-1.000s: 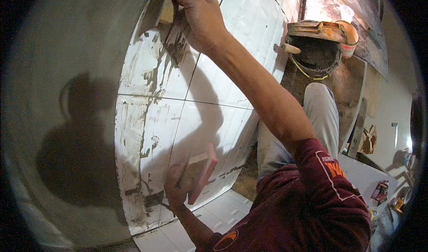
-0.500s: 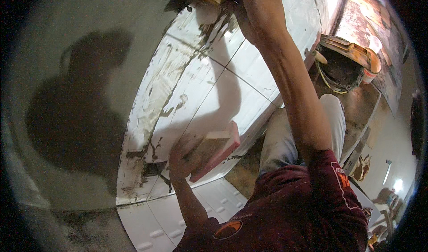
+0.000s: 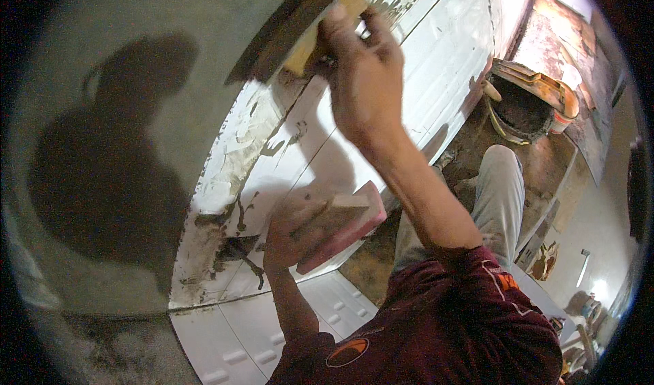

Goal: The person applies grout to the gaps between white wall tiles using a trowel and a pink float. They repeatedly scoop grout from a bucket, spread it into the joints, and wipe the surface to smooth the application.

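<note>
My right hand (image 3: pixel 368 88) is raised against the wall, its fingers closed around the yellow wooden handle of a finishing trowel (image 3: pixel 283 31). The trowel's long dark blade lies along the border between grey plaster (image 3: pixel 225 17) and the white tiles (image 3: pixel 300 180). Lower down, my left hand (image 3: pixel 281 238) grips a float (image 3: pixel 340 232) with a pale block handle and a pink edge, held close in front of the tiles. Part of that hand's fingers is hard to make out in the shadow. Grey smears streak the tiles near the plaster edge.
A bucket (image 3: pixel 521 105) of dark mix with a tool across its rim stands on the floor at the right. White ridged panels (image 3: pixel 252 330) meet the tiled wall below left. A dark wire end (image 3: pixel 253 272) sticks out of the wall. My knees are bent beside the wall.
My right hand and the trowel have come left and down along the plaster border, bringing more of the blade into view. The left hand and its float have shifted slightly right.
</note>
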A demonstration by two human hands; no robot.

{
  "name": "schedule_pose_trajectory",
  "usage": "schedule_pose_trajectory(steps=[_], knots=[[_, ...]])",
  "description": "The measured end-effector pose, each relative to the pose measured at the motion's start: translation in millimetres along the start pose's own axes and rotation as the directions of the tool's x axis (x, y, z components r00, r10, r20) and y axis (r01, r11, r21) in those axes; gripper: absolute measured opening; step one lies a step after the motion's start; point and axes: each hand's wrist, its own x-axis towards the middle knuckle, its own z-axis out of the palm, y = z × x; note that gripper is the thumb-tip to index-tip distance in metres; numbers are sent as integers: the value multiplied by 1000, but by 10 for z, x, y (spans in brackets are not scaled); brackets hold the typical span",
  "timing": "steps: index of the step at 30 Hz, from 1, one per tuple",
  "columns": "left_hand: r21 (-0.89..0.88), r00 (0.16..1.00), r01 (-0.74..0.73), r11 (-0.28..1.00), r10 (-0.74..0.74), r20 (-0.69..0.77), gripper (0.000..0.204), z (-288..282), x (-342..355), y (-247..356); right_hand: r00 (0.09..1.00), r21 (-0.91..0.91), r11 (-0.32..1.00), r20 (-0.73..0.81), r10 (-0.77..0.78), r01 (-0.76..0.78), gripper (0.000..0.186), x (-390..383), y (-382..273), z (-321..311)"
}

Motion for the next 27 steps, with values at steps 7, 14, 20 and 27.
schedule_pose_trajectory(steps=[7,14,20,27], knots=[[81,988,95,992,-104,111,41,14,-19,131,992,101,988,-41,122,-117,42,-499,131,288],[230,976,183,956,-205,75,44,-251,-367,497,993,-61,997,-103,-61,55,44,-365,243,224],[122,938,345,931,-335,-93,53,-451,-1000,579,994,-32,999,-103,-29,26,52,-339,133,215],[-68,725,547,834,-513,-461,40,-699,-1705,586,989,-66,994,113,91,-84,42,-524,178,201]])
